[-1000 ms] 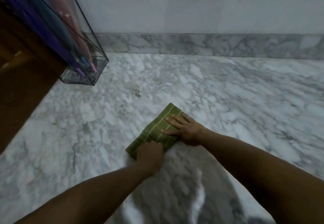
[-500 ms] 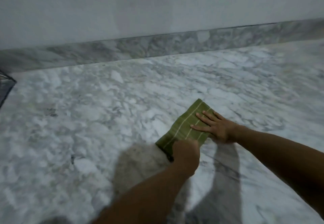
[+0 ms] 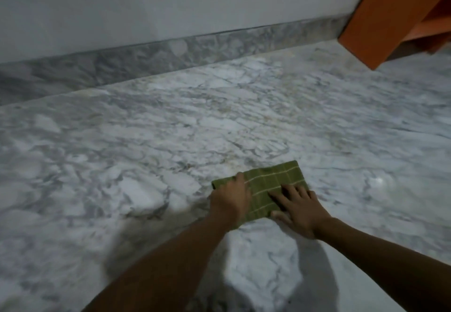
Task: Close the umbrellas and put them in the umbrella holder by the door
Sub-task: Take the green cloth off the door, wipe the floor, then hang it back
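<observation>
Since half a second ago the view has swung to the right: the dark corner of the umbrella holder at the left edge has left the frame, and an orange wooden piece of furniture [image 3: 390,16] now hangs into the upper right corner. Both hands and the cloth have shifted toward the lower right of the picture, and the cloth now lies turned, its long side running roughly left to right instead of pointing away from the person.

That folded green cloth with thin pale stripes [image 3: 275,182] lies flat on the white and grey marble floor [image 3: 146,140]. The left hand [image 3: 230,202] sits on the cloth's left end, fingers curled over its edge so that the hand is closed on the fabric; the thumb lies along the top edge. The right hand [image 3: 296,208] is open, palm down, fingers spread and pressed flat on the cloth's near right part, with the heel of the hand on the floor just beside it. Both bare forearms reach in from the bottom of the frame, and their shadows fall on the floor beneath them.

Beyond the cloth, a grey marble skirting strip [image 3: 170,53] runs along the foot of a plain pale wall [image 3: 146,4]. No umbrella or holder is in view.
</observation>
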